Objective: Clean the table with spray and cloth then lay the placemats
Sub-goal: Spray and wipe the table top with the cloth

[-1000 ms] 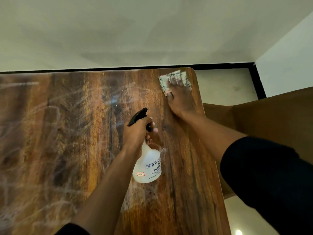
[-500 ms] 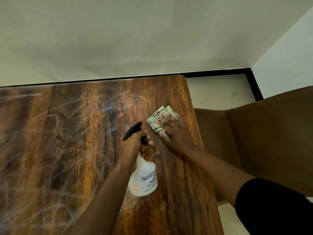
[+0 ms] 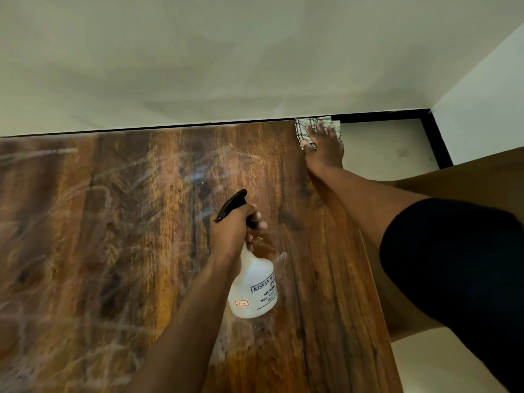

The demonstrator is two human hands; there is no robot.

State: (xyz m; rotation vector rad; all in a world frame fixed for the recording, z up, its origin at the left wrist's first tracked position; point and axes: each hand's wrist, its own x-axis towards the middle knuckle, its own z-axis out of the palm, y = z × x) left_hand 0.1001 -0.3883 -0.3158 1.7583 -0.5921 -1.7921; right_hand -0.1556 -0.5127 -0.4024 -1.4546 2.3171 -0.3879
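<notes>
Right hand [image 3: 323, 143] lies flat, fingers spread, pressing a checked cloth [image 3: 303, 129] onto the far right corner of the table [image 3: 113, 251]; cloth sits right at the back edge against the wall [image 3: 226, 52], part of it hanging past the corner. Left hand [image 3: 231, 231] grips the neck of a white spray bottle [image 3: 252, 290], fingers curled at the black trigger [image 3: 231, 205], nozzle aimed away toward the far left; bottle held near the table's right-centre, cannot tell if its base touches the wood. Hands well apart, right arm stretched far, left one near the body. Tabletop long axis runs left-right; smeary wipe streaks cover the left and middle, wet patch near the bottle. Judgement: wiping step underway, right strip of the table being worked, cloth at the far end of its stroke, so the only way left is back toward the body or leftward along the wall. Right hand is the one for that. No placemats in view. Brown chair [image 3: 467, 177] just beside the table's right edge.
</notes>
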